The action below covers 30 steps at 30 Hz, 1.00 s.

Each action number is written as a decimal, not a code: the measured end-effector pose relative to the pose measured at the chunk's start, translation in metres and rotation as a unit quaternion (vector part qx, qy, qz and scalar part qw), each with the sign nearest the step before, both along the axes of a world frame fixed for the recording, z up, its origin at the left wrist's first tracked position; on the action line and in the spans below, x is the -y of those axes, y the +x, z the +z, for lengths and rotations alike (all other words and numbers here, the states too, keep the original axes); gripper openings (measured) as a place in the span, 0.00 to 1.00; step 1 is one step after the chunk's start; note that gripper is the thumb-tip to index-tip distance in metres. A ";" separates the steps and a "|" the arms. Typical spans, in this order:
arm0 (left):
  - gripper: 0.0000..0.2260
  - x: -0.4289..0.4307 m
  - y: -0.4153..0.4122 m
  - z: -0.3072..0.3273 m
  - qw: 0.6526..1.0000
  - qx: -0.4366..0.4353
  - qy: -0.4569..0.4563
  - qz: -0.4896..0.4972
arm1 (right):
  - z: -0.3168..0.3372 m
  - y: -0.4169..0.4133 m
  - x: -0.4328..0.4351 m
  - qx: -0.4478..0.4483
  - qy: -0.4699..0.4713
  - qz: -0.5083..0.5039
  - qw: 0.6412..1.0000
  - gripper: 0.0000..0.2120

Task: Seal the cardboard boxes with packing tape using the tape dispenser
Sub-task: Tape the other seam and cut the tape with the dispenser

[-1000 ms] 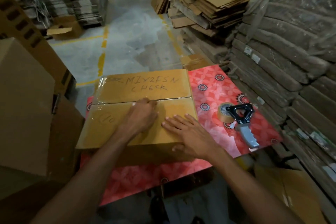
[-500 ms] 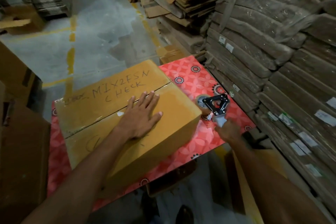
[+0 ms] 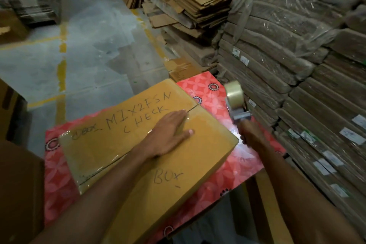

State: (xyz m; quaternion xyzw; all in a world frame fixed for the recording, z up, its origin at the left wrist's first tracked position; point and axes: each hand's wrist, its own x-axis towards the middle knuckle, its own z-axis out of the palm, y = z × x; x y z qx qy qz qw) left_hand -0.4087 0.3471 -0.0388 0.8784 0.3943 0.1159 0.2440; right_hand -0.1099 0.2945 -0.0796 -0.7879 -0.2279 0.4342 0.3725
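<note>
A closed brown cardboard box (image 3: 200, 156) with handwritten "MIX2FSN CHECK" and "BOX" lies on a red patterned table (image 3: 243, 162). Its flap seam runs diagonally under my left hand (image 3: 168, 134), which presses flat on the lid with fingers spread. Some clear tape shows along the box's left end. To the right of the box, my right hand (image 3: 251, 134) grips the handle of the tape dispenser (image 3: 236, 103), lifted above the table and motion-blurred, its clear tape roll uppermost.
Tall stacks of wrapped flattened cartons (image 3: 297, 65) stand close on the right. Loose flat cardboard (image 3: 190, 2) is piled behind the table. A brown box (image 3: 19, 184) stands at the left. Grey floor with yellow lines (image 3: 62, 69) lies beyond.
My right hand closed on the dispenser's handle and lifted it off the table, turning the roll upward. My left hand slid along the seam toward the box's right end. The view shifted.
</note>
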 end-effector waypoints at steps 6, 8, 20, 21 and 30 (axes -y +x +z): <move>0.13 -0.066 0.049 0.044 0.780 0.383 -0.435 0.235 | 0.103 -0.053 -0.013 -0.244 0.189 0.085 0.947 0.05; 0.28 -0.082 0.051 0.060 0.658 0.414 -0.583 0.235 | 0.118 -0.070 -0.009 -0.236 0.211 0.125 0.940 0.08; 0.09 -0.105 0.024 0.053 0.641 0.391 -0.619 0.231 | 0.120 -0.103 0.006 -0.163 0.214 0.193 0.944 0.06; 0.12 -0.107 0.023 0.053 0.677 0.379 -0.588 0.228 | 0.117 -0.104 0.005 -0.154 0.209 0.194 0.946 0.06; 0.06 -0.186 -0.012 0.071 0.824 0.284 -0.421 0.253 | 0.116 -0.101 0.013 -0.141 0.178 0.173 0.958 0.15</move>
